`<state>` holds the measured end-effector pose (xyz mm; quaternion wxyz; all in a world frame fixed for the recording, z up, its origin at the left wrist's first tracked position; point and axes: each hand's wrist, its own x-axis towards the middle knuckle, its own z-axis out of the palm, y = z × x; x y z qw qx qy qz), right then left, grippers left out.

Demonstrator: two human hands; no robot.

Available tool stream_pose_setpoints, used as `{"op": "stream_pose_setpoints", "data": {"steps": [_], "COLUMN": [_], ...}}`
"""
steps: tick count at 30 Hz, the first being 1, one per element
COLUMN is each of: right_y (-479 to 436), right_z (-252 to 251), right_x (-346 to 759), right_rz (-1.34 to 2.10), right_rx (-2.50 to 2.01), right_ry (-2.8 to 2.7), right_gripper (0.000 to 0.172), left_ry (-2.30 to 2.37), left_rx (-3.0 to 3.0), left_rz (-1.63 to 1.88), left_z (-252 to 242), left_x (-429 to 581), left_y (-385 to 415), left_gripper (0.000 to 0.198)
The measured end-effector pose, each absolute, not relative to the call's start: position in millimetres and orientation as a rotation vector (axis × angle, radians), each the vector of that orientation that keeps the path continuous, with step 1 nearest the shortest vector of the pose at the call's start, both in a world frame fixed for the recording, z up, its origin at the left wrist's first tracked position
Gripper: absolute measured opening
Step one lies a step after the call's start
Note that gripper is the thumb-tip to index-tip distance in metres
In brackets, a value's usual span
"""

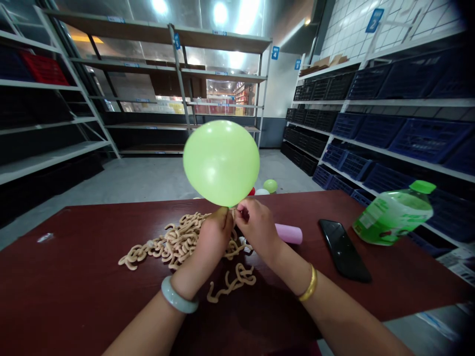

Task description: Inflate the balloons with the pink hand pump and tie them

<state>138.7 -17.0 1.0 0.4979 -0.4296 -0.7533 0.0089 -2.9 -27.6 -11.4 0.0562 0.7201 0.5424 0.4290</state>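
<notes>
An inflated light green balloon (221, 163) stands upright above the table's far edge, its neck down between my fingers. My left hand (215, 230) is closed on the neck. Right beside it, my right hand (258, 225) pinches at the same spot with bent fingers; what lies between its fingertips is too small to make out. Beneath and left of my hands lies a heap of beige curled deflated balloons (181, 240). A smaller loose cluster (235, 282) rests nearer to me. A pink cylinder (289, 234) lies just right of my right hand.
On the dark red table (92, 277), a black phone (343, 249) and a green-capped bottle (393, 217) are at the right, a small clear wrapper (45, 238) at the left. Several balloons (270, 186) lie on the floor beyond. Shelves with crates (426, 138) line the room.
</notes>
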Motion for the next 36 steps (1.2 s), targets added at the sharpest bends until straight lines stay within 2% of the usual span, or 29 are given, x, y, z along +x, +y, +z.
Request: {"op": "stream_pose_setpoints", "data": {"steps": [12, 18, 21, 29, 33, 36], "right_y": [-15, -19, -18, -16, -13, -9], "right_z": [4, -1, -1, 6, 3, 1], "right_x": [140, 139, 140, 143, 141, 141], "right_rz": [0.193, 0.035, 0.065, 0.422, 0.895, 1.177], "right_rx": [-1.097, -1.034, -0.985, -0.878, -0.923, -0.915], "right_ry": [-1.847, -1.835, -1.844, -1.85, -1.641, -1.509], "right_gripper": [0.012, 0.013, 0.014, 0.012, 0.004, 0.007], "left_ry": [1.674, 1.656, 1.64, 1.687, 1.721, 1.766], "left_rx": [2.179, 2.141, 2.108, 2.019, 2.105, 2.18], "left_rz": [1.265, 1.27, 1.264, 1.302, 1.25, 1.214], "left_z": [-11, -13, -14, -11, -9, -10], "left_x": [-1, 0, 0, -3, -5, -5], "left_y": [-28, -27, -26, -26, -27, -29], "left_gripper": [0.025, 0.024, 0.024, 0.021, 0.018, 0.019]}}
